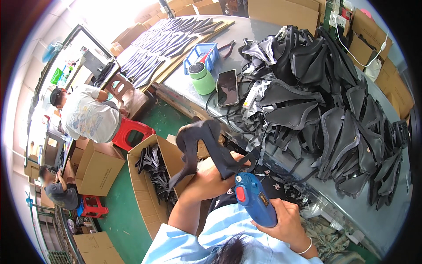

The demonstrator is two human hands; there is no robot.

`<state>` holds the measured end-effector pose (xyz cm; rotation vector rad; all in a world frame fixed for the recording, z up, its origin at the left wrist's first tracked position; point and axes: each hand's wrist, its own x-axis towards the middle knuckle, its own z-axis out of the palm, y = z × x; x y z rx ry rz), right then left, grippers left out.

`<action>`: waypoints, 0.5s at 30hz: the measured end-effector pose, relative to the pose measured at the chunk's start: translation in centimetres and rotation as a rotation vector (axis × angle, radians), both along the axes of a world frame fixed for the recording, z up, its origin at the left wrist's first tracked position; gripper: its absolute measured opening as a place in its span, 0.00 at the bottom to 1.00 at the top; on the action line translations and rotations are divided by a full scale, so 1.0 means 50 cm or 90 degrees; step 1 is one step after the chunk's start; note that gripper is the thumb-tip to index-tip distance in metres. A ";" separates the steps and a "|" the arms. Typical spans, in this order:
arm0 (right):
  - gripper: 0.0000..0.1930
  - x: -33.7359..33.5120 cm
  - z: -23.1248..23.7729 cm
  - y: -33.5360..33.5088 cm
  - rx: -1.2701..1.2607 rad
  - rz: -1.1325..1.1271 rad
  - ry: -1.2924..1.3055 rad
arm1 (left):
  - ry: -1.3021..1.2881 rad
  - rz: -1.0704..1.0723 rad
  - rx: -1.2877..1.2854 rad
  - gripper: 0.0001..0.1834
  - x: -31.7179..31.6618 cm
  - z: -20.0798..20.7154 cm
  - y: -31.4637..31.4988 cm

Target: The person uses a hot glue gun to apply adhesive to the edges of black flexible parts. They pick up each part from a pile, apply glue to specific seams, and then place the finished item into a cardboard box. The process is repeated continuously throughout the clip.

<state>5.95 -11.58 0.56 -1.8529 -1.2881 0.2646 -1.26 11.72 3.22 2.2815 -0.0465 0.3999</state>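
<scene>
My left hand [206,179] grips a curved, black padded piece [200,134] that stands up from the fingers, with one strip bending down beside them. In my right hand [288,218] is a blue handheld tool [258,199] with a red button, its rounded head close to the left fingertips and the lower end of the piece. Whether the tool touches the piece I cannot tell. A large heap of similar black padded pieces [303,103] covers the right side of the grey table [373,229].
An open cardboard box [140,187] of black pieces stands left of my arm. On the table are a green bottle [202,79], a phone [227,88], a blue basket [212,57], pliers [228,48] and a cable. Two people [90,112] sit on red stools at the left.
</scene>
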 end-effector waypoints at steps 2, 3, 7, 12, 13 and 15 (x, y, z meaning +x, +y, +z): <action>0.27 -0.001 0.011 0.005 0.008 0.012 0.062 | -0.025 0.020 -0.052 0.19 0.000 -0.025 -0.008; 0.26 -0.002 0.017 0.007 0.012 0.017 0.093 | -0.037 0.029 -0.079 0.19 0.002 -0.039 -0.013; 0.26 -0.003 0.026 0.009 0.020 0.036 0.197 | -0.036 0.069 -0.074 0.16 0.008 -0.061 -0.030; 0.27 -0.003 0.021 0.009 0.043 0.050 0.221 | -0.070 0.099 -0.149 0.15 0.019 -0.071 -0.050; 0.27 -0.003 0.023 0.010 0.046 0.050 0.216 | -0.058 0.085 -0.134 0.16 0.017 -0.069 -0.047; 0.27 -0.001 0.030 0.012 0.051 0.047 0.207 | -0.041 0.077 -0.132 0.16 0.017 -0.074 -0.047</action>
